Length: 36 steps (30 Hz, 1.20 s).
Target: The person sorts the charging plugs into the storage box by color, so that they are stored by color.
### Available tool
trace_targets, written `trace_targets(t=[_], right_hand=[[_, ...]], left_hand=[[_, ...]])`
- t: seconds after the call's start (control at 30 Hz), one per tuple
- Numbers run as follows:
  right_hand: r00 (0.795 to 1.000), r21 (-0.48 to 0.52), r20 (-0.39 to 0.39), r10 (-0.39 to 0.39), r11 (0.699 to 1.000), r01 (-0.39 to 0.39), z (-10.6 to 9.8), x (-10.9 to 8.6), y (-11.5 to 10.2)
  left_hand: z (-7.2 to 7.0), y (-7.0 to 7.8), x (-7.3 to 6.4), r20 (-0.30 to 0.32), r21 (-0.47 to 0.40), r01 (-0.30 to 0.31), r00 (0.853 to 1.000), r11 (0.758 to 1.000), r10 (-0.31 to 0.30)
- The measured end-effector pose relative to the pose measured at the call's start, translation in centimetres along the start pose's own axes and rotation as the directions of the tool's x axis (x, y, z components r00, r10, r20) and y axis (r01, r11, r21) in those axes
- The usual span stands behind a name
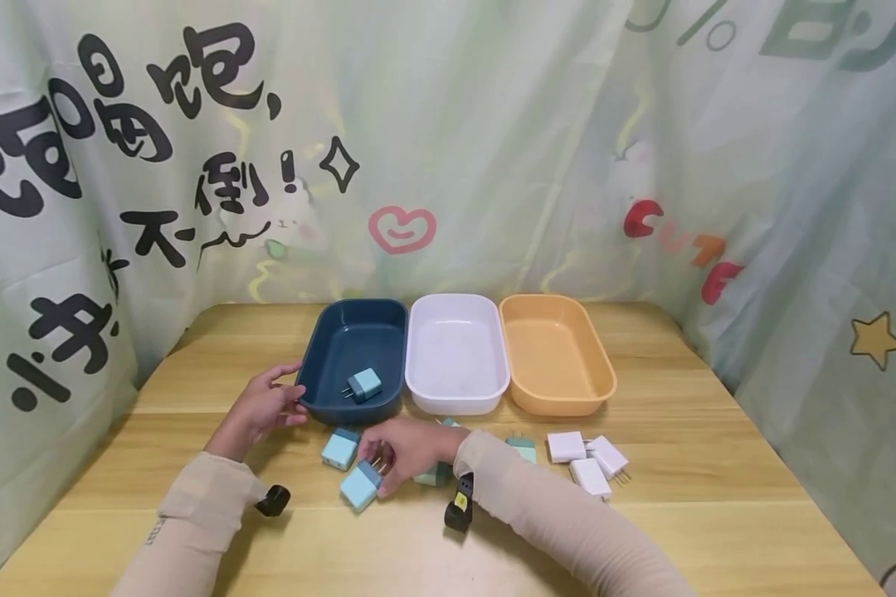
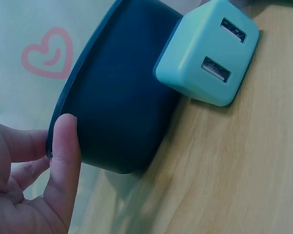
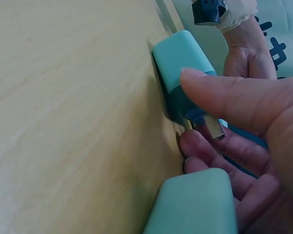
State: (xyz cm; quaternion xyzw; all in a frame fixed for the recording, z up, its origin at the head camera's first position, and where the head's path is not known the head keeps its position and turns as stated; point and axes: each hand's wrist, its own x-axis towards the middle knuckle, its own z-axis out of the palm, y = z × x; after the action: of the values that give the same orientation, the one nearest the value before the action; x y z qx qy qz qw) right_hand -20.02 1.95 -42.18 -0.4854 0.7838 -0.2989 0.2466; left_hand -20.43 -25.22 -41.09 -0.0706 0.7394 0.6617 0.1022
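Note:
My left hand [image 1: 263, 406] pinches the near left rim of a dark blue tray [image 1: 354, 336], its thumb against the outer wall in the left wrist view. One light blue charger plug [image 1: 366, 384] lies inside that tray. In front of it my right hand [image 1: 403, 445] holds another light blue charger plug [image 1: 361, 487] by its darker prong end, thumb on top in the right wrist view. A third light blue plug [image 1: 339, 449], with two USB ports in the left wrist view, lies by the tray. Under the right wrist a greenish plug [image 1: 431, 475] is partly hidden.
A white tray [image 1: 459, 352] and an orange tray [image 1: 556, 352] stand in a row right of the dark blue one. Past the right forearm lie a pale green plug [image 1: 521, 448] and a cluster of white charger plugs [image 1: 588, 478]. A printed curtain [image 1: 493, 166] hangs behind the wooden table [image 1: 717, 497].

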Motion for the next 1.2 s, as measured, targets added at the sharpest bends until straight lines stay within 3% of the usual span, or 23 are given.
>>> trace_targets(t=[0.23,0.63,0.93,1.2], right_hand=[[0.999,0.074,-0.036,0.018,0.997,-0.015,-0.7,-0.2,0.1],[0.995,0.096,-0.098,0.034,0.995,-0.025,-1.8,-0.3,-0.1],[0.992,0.163,-0.130,0.001,0.986,0.020,-2.3,-0.1,-0.3],[0.989,0.161,-0.146,-0.016,0.986,0.039,-3.0,0.2,-0.3]], left_hand=[[0.1,0.1,0.1,-0.001,0.002,-0.008,1.000,1.000,0.008],[0.2,0.3,0.1,-0.005,0.005,-0.006,1.000,1.000,0.006],[0.0,0.1,-0.2,-0.010,-0.004,0.008,1.000,1.000,-0.008],[0.0,0.2,-0.1,-0.003,-0.003,0.009,1.000,1.000,-0.009]])
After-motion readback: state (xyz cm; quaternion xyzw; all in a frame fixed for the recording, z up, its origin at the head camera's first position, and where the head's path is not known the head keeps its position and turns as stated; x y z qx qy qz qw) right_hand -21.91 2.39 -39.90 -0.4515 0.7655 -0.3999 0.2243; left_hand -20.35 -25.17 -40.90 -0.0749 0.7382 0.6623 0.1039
